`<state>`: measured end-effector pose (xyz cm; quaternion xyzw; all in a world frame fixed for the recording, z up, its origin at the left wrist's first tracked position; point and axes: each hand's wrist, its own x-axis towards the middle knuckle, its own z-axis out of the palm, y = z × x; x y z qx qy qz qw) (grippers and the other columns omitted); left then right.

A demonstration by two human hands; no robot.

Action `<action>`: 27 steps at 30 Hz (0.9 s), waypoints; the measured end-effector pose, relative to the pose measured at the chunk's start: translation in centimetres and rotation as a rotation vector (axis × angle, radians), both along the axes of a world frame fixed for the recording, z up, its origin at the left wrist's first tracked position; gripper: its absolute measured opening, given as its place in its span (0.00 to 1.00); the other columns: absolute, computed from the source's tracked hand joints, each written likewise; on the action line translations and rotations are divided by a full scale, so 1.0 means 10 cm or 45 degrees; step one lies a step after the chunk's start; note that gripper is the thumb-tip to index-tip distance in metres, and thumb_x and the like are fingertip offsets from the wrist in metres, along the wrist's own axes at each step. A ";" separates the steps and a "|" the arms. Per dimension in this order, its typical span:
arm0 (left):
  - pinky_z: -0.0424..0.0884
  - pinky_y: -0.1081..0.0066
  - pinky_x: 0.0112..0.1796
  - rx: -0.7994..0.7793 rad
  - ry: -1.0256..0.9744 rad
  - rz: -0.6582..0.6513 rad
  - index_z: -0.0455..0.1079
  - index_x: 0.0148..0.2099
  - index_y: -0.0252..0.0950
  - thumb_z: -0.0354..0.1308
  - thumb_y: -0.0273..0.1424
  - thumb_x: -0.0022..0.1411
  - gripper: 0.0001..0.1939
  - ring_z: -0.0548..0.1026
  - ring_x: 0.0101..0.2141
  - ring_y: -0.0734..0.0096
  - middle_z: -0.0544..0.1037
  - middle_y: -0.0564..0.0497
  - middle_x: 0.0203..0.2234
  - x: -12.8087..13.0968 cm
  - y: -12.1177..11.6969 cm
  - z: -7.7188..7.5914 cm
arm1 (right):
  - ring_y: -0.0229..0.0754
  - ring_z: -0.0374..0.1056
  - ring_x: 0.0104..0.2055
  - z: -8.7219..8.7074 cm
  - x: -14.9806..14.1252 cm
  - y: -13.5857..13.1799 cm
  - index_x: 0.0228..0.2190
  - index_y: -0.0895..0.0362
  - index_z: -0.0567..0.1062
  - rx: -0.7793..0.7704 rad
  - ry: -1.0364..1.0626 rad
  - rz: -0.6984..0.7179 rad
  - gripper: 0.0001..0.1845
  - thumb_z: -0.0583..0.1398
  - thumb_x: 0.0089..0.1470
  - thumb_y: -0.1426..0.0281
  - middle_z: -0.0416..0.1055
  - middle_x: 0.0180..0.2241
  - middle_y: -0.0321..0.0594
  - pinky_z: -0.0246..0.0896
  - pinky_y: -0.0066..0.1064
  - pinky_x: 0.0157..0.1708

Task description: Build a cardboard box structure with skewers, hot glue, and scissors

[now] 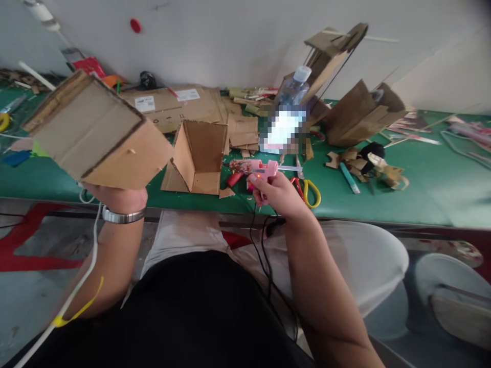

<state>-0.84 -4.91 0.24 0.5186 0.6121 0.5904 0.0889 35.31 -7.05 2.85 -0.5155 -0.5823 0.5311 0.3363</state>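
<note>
Cardboard work at a green tabletop, seen from above the worker's lap. The left hand, with a metal watchband at its wrist, supports a cardboard box from below, raised over the left part of the tabletop's front edge. The box is tilted; a pale, recessed panel faces upward. The fingers are hidden by the box, so whether they are spread or pinching cannot be told.

The right hand is closed around the grip of a pink glue gun, held above the tabletop near the middle of its front edge. The nozzle points left, toward an open cardboard piece that stands near the same edge with its walls upright; whether the two touch is unclear. A translucent glue stick projects from the rear of the gun, and a small orange light shows on its body.

Just right of the right hand, yellow-handled scissors lie near the front edge. Farther back are a bright, pixelated rectangle, probably a screen, and a clear bottle with a white cap. Flattened cardboard lies toward the back edge, left of centre. A teal tool lies toward the right, beside scraps.
</note>
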 end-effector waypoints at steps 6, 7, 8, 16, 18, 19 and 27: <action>0.76 0.54 0.57 0.476 -0.316 0.317 0.57 0.47 0.42 0.53 0.38 0.66 0.11 0.79 0.50 0.63 0.76 0.48 0.44 -0.11 0.05 -0.29 | 0.35 0.62 0.16 -0.06 -0.02 0.02 0.23 0.53 0.69 -0.023 -0.148 0.060 0.25 0.66 0.60 0.49 0.68 0.14 0.33 0.55 0.28 0.19; 0.76 0.57 0.55 0.436 -0.320 0.359 0.56 0.45 0.41 0.54 0.34 0.66 0.09 0.78 0.47 0.66 0.75 0.49 0.41 -0.16 0.05 -0.34 | 0.35 0.63 0.17 -0.07 -0.02 0.02 0.21 0.53 0.68 -0.026 -0.192 0.073 0.26 0.65 0.61 0.49 0.69 0.14 0.34 0.56 0.28 0.20; 0.77 0.60 0.51 0.392 -0.335 0.379 0.56 0.43 0.41 0.54 0.30 0.66 0.08 0.78 0.44 0.67 0.74 0.50 0.39 -0.20 0.06 -0.37 | 0.35 0.64 0.17 -0.08 -0.03 0.03 0.20 0.53 0.68 -0.028 -0.229 0.079 0.27 0.64 0.62 0.49 0.70 0.15 0.35 0.58 0.28 0.21; 0.72 0.72 0.40 0.026 -0.070 0.335 0.63 0.45 0.33 0.58 0.22 0.67 0.08 0.75 0.35 0.74 0.74 0.53 0.34 -0.34 -0.07 -0.50 | 0.36 0.64 0.17 -0.13 -0.07 0.04 0.23 0.52 0.67 -0.042 -0.230 0.034 0.24 0.64 0.62 0.51 0.69 0.15 0.33 0.57 0.30 0.20; 0.71 0.72 0.38 -0.003 -0.036 0.344 0.64 0.46 0.32 0.60 0.23 0.67 0.08 0.74 0.32 0.75 0.73 0.54 0.33 -0.33 -0.08 -0.50 | 0.36 0.64 0.17 -0.14 -0.06 0.04 0.23 0.52 0.68 -0.049 -0.219 0.027 0.24 0.65 0.62 0.51 0.69 0.15 0.33 0.57 0.30 0.20; 0.69 0.72 0.35 -0.028 -0.019 0.354 0.65 0.47 0.32 0.61 0.24 0.68 0.08 0.73 0.30 0.75 0.73 0.55 0.31 -0.32 -0.08 -0.49 | 0.36 0.64 0.17 -0.14 -0.06 0.05 0.24 0.52 0.68 -0.057 -0.216 0.025 0.24 0.65 0.62 0.51 0.69 0.15 0.33 0.57 0.30 0.20; 0.60 0.70 0.30 0.028 0.216 0.426 0.70 0.46 0.31 0.64 0.27 0.66 0.09 0.62 0.24 0.75 0.63 0.61 0.24 -0.38 -0.10 -0.49 | 0.36 0.64 0.17 -0.14 -0.04 0.04 0.21 0.52 0.68 -0.028 -0.227 0.049 0.26 0.64 0.63 0.49 0.69 0.15 0.34 0.59 0.30 0.21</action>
